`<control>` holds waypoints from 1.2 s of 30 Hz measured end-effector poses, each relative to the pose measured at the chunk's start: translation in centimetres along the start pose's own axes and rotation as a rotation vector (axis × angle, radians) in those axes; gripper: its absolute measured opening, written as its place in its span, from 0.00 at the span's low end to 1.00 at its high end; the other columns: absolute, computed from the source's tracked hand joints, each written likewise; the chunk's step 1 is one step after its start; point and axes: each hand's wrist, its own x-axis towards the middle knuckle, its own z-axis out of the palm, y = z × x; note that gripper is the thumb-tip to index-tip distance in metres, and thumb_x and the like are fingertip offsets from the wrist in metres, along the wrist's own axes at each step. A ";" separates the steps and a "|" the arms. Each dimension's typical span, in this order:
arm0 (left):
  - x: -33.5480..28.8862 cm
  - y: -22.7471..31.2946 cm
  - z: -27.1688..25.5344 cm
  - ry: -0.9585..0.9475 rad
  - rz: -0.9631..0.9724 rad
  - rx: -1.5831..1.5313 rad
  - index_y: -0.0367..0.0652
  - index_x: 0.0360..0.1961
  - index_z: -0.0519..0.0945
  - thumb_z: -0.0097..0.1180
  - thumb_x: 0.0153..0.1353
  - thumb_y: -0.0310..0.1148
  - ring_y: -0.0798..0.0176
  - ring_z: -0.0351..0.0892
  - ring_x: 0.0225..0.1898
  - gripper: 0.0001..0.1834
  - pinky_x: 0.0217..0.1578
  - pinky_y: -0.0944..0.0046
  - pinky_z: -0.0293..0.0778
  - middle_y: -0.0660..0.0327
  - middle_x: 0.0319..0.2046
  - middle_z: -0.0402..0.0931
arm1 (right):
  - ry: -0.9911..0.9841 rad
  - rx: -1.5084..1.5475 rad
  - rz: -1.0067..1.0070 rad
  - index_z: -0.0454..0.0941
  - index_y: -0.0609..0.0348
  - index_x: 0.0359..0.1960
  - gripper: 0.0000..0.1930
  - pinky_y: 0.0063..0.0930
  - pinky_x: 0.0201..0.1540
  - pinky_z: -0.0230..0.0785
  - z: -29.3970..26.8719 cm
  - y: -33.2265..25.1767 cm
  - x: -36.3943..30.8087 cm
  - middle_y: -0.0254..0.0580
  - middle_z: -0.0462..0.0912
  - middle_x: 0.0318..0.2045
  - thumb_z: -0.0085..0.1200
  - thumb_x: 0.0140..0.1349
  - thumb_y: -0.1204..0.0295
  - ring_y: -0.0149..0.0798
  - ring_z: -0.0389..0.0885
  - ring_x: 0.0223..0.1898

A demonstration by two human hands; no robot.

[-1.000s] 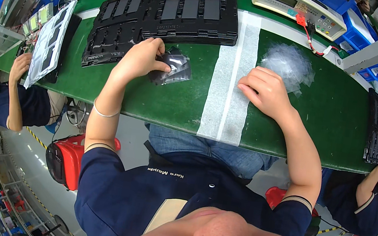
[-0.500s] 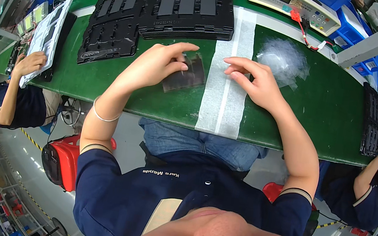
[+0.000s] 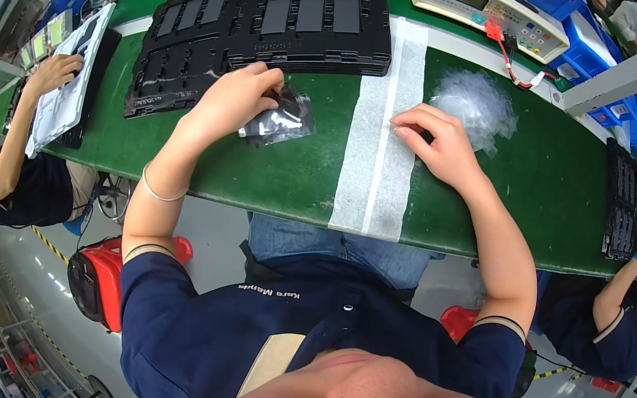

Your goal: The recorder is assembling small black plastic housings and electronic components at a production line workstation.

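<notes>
A clear, shiny film sheet (image 3: 287, 122) with dark reflections hangs from my left hand (image 3: 241, 97), its edge pinched between thumb and fingers. The sheet is tilted above the green table, just in front of the black trays. My right hand (image 3: 445, 146) hovers over the white strip (image 3: 375, 183) with fingers curled and the tips of thumb and forefinger drawn together; nothing shows between them. Beyond it lies a loose pile of clear film sheets (image 3: 475, 107).
Stacked black plastic trays (image 3: 318, 41) with grey rectangular pieces stand at the back left. A white bench instrument (image 3: 482, 7) with red and black leads sits at the back right, near blue bins (image 3: 588, 46). Co-workers (image 3: 22, 177) sit at both sides; another black tray (image 3: 623, 197) is far right.
My left hand has moved left toward the trays with the film sheet, which now tilts and catches the light. My right hand has shifted slightly right, its fingertips drawing together.
</notes>
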 end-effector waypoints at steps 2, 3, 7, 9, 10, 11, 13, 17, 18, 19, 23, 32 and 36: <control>0.0 -0.1 0.3 0.098 0.104 0.100 0.39 0.31 0.71 0.58 0.44 0.23 0.52 0.73 0.31 0.12 0.32 0.60 0.69 0.57 0.28 0.70 | -0.002 -0.025 -0.021 0.77 0.62 0.32 0.06 0.25 0.35 0.68 0.0 0.3 -0.1 0.40 0.79 0.29 0.52 0.53 0.76 0.36 0.77 0.31; 0.1 -0.1 0.4 0.199 0.207 0.202 0.39 0.32 0.72 0.59 0.42 0.23 0.54 0.73 0.31 0.13 0.32 0.60 0.69 0.58 0.28 0.69 | -0.005 -0.051 -0.047 0.77 0.62 0.32 0.05 0.26 0.35 0.69 0.0 0.5 -0.2 0.41 0.79 0.30 0.52 0.53 0.76 0.37 0.77 0.32; 0.4 0.9 0.8 0.182 0.048 -0.030 0.39 0.28 0.74 0.60 0.41 0.23 0.57 0.72 0.29 0.11 0.34 0.61 0.68 0.61 0.23 0.72 | -0.019 -0.066 -0.077 0.77 0.63 0.31 0.05 0.26 0.35 0.69 0.0 0.3 0.1 0.41 0.79 0.30 0.52 0.53 0.76 0.40 0.77 0.32; 0.4 0.7 0.9 0.192 -0.002 -0.042 0.39 0.26 0.74 0.60 0.41 0.24 0.57 0.71 0.27 0.09 0.34 0.60 0.68 0.62 0.20 0.73 | -0.008 -0.063 -0.134 0.76 0.61 0.30 0.05 0.30 0.33 0.69 0.2 0.4 0.2 0.42 0.78 0.28 0.52 0.53 0.74 0.43 0.77 0.30; 0.4 0.3 0.8 0.220 0.081 0.040 0.39 0.29 0.74 0.60 0.40 0.24 0.56 0.71 0.27 0.11 0.33 0.60 0.68 0.61 0.21 0.73 | -0.002 -0.064 -0.135 0.76 0.61 0.30 0.05 0.30 0.33 0.69 0.1 0.5 0.3 0.42 0.78 0.28 0.52 0.53 0.74 0.43 0.77 0.30; 0.6 0.0 0.5 0.249 0.165 0.123 0.39 0.31 0.73 0.60 0.40 0.24 0.56 0.71 0.27 0.13 0.31 0.59 0.68 0.61 0.22 0.74 | -0.028 -0.070 -0.133 0.77 0.61 0.32 0.06 0.29 0.35 0.70 0.1 0.5 0.3 0.41 0.78 0.29 0.52 0.53 0.74 0.42 0.77 0.31; 0.5 0.5 0.2 0.243 0.188 0.109 0.38 0.33 0.71 0.59 0.42 0.21 0.59 0.74 0.27 0.15 0.30 0.62 0.70 0.61 0.22 0.74 | -0.048 -0.082 -0.130 0.77 0.60 0.34 0.07 0.29 0.36 0.70 0.2 0.4 0.1 0.40 0.79 0.30 0.52 0.53 0.74 0.40 0.78 0.33; 1.6 4.3 -0.9 -0.088 -0.046 -0.587 0.37 0.37 0.64 0.58 0.47 0.17 0.69 0.76 0.29 0.18 0.32 0.72 0.71 0.61 0.26 0.75 | -0.084 0.366 -0.042 0.71 0.57 0.51 0.17 0.28 0.47 0.68 0.2 -1.3 0.6 0.42 0.76 0.45 0.47 0.57 0.75 0.36 0.77 0.43; 2.0 4.9 -0.6 -0.143 0.034 -0.611 0.38 0.37 0.64 0.58 0.47 0.18 0.68 0.76 0.29 0.18 0.31 0.70 0.72 0.61 0.25 0.75 | -0.084 0.287 -0.198 0.72 0.56 0.49 0.17 0.27 0.46 0.68 0.8 -1.8 1.2 0.42 0.76 0.44 0.48 0.56 0.76 0.37 0.76 0.42; 2.3 5.6 -0.5 -0.197 0.117 -0.634 0.39 0.37 0.63 0.58 0.48 0.19 0.66 0.77 0.28 0.18 0.30 0.69 0.73 0.60 0.24 0.75 | -0.085 0.202 -0.352 0.73 0.56 0.47 0.16 0.26 0.45 0.68 1.1 -2.5 1.7 0.42 0.76 0.43 0.49 0.55 0.77 0.38 0.76 0.41; 4.3 7.0 0.1 -0.401 0.250 -0.597 0.39 0.40 0.65 0.58 0.49 0.22 0.65 0.78 0.28 0.18 0.29 0.68 0.72 0.60 0.24 0.76 | -0.197 0.215 -0.260 0.77 0.59 0.34 0.10 0.28 0.38 0.68 0.9 -2.4 1.2 0.39 0.76 0.33 0.53 0.49 0.82 0.40 0.76 0.35; 4.0 4.8 4.3 -0.570 0.047 -1.011 0.34 0.39 0.71 0.54 0.55 0.22 0.74 0.72 0.33 0.10 0.38 0.73 0.70 0.64 0.29 0.73 | -0.287 0.350 -0.078 0.76 0.61 0.31 0.06 0.27 0.34 0.68 -0.6 -1.7 -0.5 0.39 0.73 0.29 0.49 0.51 0.81 0.36 0.76 0.30; 3.9 5.2 4.4 -0.563 0.002 -0.977 0.34 0.37 0.73 0.54 0.54 0.21 0.75 0.72 0.33 0.08 0.36 0.74 0.70 0.64 0.29 0.74 | -0.394 0.284 -0.114 0.74 0.62 0.29 0.04 0.28 0.35 0.68 -0.7 -1.2 -0.4 0.39 0.72 0.28 0.48 0.52 0.80 0.38 0.75 0.31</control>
